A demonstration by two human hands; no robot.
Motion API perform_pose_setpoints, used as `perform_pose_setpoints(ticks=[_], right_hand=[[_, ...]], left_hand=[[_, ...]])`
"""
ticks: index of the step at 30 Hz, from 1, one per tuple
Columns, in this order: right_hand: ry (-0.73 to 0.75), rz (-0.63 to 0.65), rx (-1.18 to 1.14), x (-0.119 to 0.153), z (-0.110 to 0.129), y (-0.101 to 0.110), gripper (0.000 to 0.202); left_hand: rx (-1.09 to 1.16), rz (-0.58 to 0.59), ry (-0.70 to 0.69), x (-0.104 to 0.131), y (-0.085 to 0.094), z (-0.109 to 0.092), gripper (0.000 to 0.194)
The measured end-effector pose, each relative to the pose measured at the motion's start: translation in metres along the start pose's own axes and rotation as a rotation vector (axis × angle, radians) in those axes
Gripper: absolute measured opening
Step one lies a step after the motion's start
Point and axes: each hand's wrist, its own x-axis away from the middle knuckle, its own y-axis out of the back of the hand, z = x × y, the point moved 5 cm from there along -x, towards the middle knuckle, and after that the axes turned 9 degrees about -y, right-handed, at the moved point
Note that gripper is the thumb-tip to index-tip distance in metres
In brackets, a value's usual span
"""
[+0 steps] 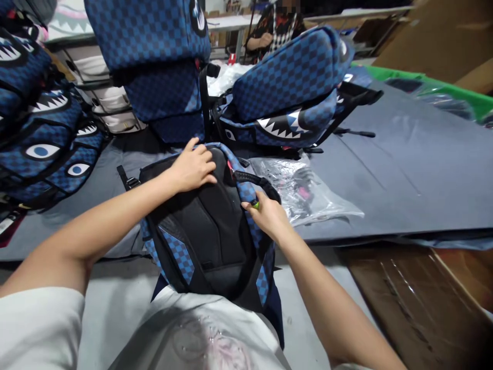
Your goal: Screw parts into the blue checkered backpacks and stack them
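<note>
A black and blue checkered backpack leans over the table's front edge against my body, its padded back panel facing up. My left hand lies on the upper part of that panel, fingers spread. My right hand is closed at the backpack's right side, beside the checkered shoulder strap. Between its thumb and fingers shows a small green and black object, mostly hidden, whose kind I cannot make out. A black top handle arches just above this hand.
Blue checkered backpacks with shark faces are piled at the left, behind and right of centre. A clear plastic bag lies on the grey table. Brown cardboard is at the lower right. Another person is across the table.
</note>
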Motion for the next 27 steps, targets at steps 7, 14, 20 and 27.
perform_pose_setpoints(ticks=[7,14,20,27], right_hand=[[0.253,-0.312,-0.759,0.036,0.010,0.067,0.069],[0.135,-0.141,-1.231,0.030,0.010,0.020,0.051],[0.016,-0.492,-0.878,0.029,0.005,-0.003,0.023],[0.042,-0.509,-0.789,0.021,0.008,-0.016,0.023]], left_hand=[[0.268,-0.062,-0.040,-0.018,-0.011,-0.068,0.048],[0.439,-0.099,0.016,-0.012,-0.022,-0.073,0.037],[0.437,-0.142,0.098,-0.006,-0.025,-0.085,0.020],[0.504,-0.313,0.033,0.005,-0.033,-0.093,0.011]])
